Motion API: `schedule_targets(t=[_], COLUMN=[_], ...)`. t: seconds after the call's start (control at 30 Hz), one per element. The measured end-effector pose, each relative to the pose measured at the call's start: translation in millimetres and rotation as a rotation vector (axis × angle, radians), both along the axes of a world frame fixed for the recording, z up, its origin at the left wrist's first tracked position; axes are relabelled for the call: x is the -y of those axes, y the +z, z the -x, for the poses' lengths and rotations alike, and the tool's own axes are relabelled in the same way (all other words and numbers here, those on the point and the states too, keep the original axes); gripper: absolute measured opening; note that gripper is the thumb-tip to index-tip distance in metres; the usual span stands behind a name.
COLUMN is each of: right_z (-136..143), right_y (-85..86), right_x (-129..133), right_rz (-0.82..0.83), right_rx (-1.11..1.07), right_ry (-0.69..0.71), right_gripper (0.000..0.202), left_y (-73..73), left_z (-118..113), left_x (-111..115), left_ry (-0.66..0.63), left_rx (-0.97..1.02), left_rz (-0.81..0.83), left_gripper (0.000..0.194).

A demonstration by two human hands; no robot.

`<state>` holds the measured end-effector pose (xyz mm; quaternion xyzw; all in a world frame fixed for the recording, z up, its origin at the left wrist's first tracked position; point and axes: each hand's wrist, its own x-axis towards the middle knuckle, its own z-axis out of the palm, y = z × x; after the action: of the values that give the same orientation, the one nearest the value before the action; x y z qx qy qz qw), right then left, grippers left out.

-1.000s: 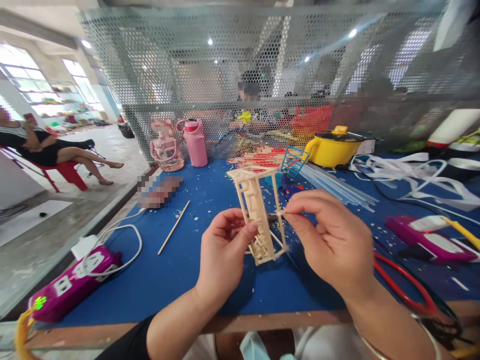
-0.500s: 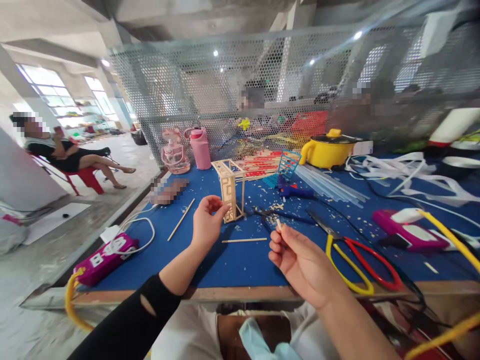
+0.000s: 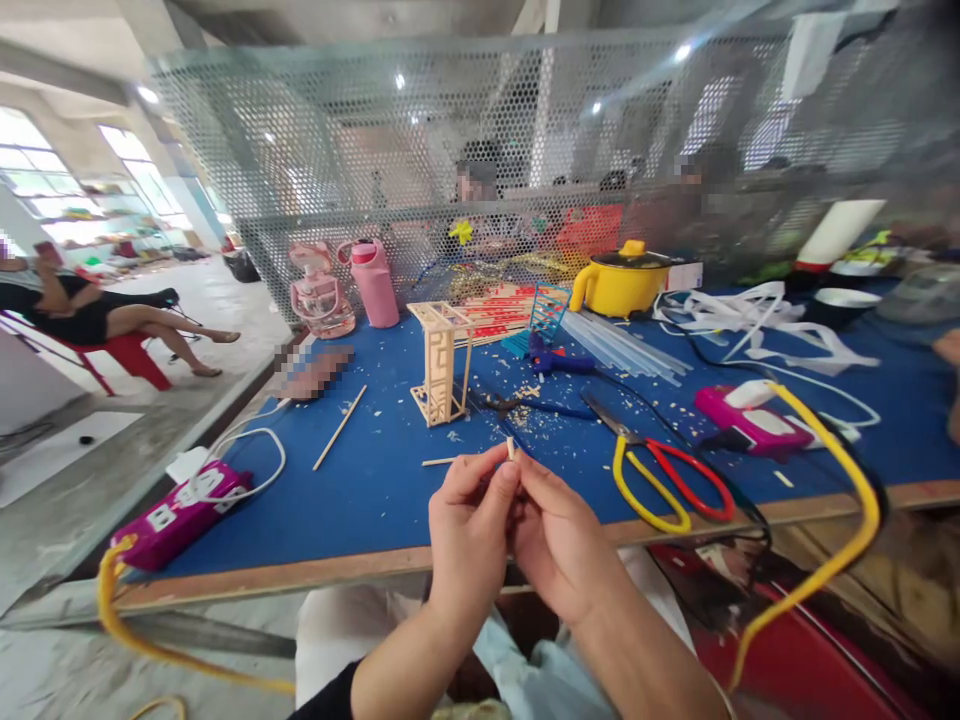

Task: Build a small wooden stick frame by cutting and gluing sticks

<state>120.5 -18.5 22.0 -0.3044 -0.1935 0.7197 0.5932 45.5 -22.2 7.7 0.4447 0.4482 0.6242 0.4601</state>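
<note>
My left hand point(image 3: 471, 520) and my right hand point(image 3: 559, 525) meet above the table's front edge, fingertips pinched together on a short piece of wooden stick point(image 3: 511, 449). Only the stick's pale upper end shows; the fingers hide the rest. Beyond them an openwork wooden frame point(image 3: 441, 365) stands upright on the blue mat, touched by neither hand. One loose wooden stick point(image 3: 437, 462) lies just behind my left hand, partly covered by it. Another stick point(image 3: 339, 428) lies farther left.
Scissors point(image 3: 637, 440) with red and yellow handles lie right of my hands. Behind are pliers point(image 3: 540, 407), a blue glue gun point(image 3: 559, 358), red-tipped sticks point(image 3: 495, 312) and a yellow pot point(image 3: 626, 285). Purple power strips point(image 3: 184, 515) sit at both sides. Someone sits at far left.
My left hand has left the wooden frame and come down to the right, joining my right hand at the short stick. The right hand has moved slightly left. The view has shifted right.
</note>
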Motion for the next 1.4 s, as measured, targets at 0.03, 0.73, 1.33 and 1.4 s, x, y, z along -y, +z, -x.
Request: schedule_targets(t=[0.03,0.73,1.33,1.4], right_z=[1.4,-182.8,-38.0,-31.8], right_y=[0.2,-9.4,-7.1,-9.1], right_x=[0.5,-23.3,53.5,52.7], right_rz=[0.007,-0.210,-0.215,-0.276], right_rx=[-0.010,2.175,0.566,0.543], right_ry=[-0.012,-0.009,0.285,0.273], right_gripper=[0.028,0.054,0.056,0.065], left_y=[-0.9,0.6,25.1,26.0], left_z=[0.5,29.8,15.2,15.3], left_x=[-1.0,-18.5,-14.3,-14.2], left_ry=[0.008,-0.064,0.082,0.130], left_rx=[0.011,-0.100,-0.360,-0.448], left_rz=[-0.003,0.131,-0.119,-0.143], left_gripper=[0.020,0.034,0.028,0.027])
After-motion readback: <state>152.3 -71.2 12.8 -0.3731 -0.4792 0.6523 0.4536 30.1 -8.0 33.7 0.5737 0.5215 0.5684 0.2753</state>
